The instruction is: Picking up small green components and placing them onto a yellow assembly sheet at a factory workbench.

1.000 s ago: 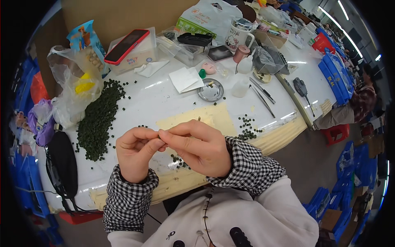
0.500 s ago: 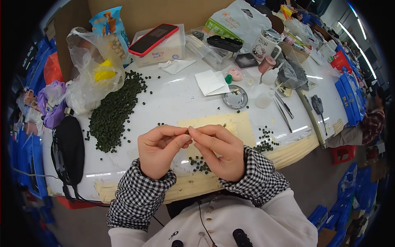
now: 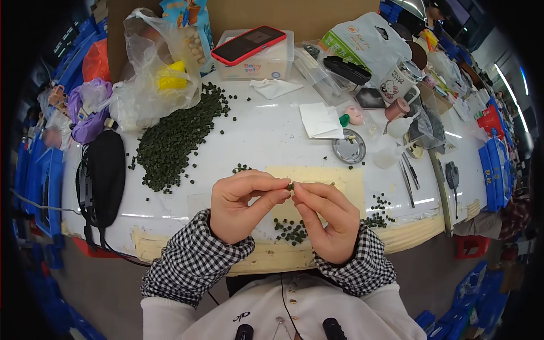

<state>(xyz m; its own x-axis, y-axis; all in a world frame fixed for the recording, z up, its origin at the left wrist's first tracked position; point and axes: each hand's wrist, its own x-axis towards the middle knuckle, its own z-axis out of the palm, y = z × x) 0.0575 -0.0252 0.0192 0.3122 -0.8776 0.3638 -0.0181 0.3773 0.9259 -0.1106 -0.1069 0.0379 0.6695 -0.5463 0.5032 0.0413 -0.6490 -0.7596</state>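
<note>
Above the near part of the table my two hands meet fingertip to fingertip. Between them shows a tiny dark green bead-like piece [image 3: 290,186]. My left hand [image 3: 241,201] pinches it between thumb and forefinger. From the other side, my right hand [image 3: 331,218] closes thumb and fingertips on the same piece; which hand bears it is hard to tell. Under the hands lies a pale yellow sheet [image 3: 348,177]. Loose pieces [image 3: 292,232] of the same kind lie below the hands, and another scatter [image 3: 378,211] sits right of my right hand.
A large heap of dark green pieces [image 3: 173,139] spreads at the left, by a clear plastic bag [image 3: 133,105] and a black pouch [image 3: 103,181]. Farther back are a red-edged phone [image 3: 249,45] on a plastic box and a mug [image 3: 396,85]. Tweezers [image 3: 407,184] and a round metal dish [image 3: 348,147] lie right.
The whole view has shifted, so the table's things sit farther right. My hands stay together at the fingertips, slightly farther right over the sheet, and the green piece between them shows more clearly.
</note>
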